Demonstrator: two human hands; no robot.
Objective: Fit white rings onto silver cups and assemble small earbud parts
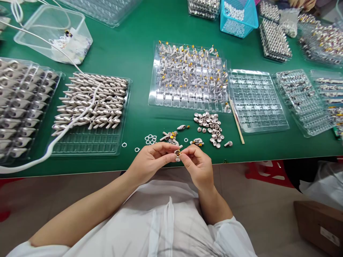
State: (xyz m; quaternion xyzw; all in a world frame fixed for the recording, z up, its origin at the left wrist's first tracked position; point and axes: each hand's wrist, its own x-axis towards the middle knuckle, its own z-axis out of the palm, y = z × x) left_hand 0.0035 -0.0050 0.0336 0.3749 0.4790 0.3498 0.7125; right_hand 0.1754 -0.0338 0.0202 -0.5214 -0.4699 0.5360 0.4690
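At the table's front edge, my left hand (pixel 154 159) pinches a small grey earbud shell (pixel 177 152) between thumb and fingers. My right hand (pixel 198 165) meets it from the other side, its thumb and forefinger closed on the same earbud shell, where a bit of yellow shows. The fingertips cover much of the piece. Just beyond my hands lie a small pile of earbud stems with yellow tabs (pixel 170 136), another cluster (pixel 197 142), and white rings (pixel 150 139). Round grey earbud caps (pixel 211 126) are heaped to the right.
A clear tray of earbud pieces with yellow tabs (pixel 187 103) lies ahead. Left are a tray of grey stem shells (pixel 91 103), a white cable (pixel 48 151) and a plastic tub (pixel 29 37). A thin stick (pixel 237 123), clear tray (pixel 259 101) and blue basket (pixel 238 26) are right.
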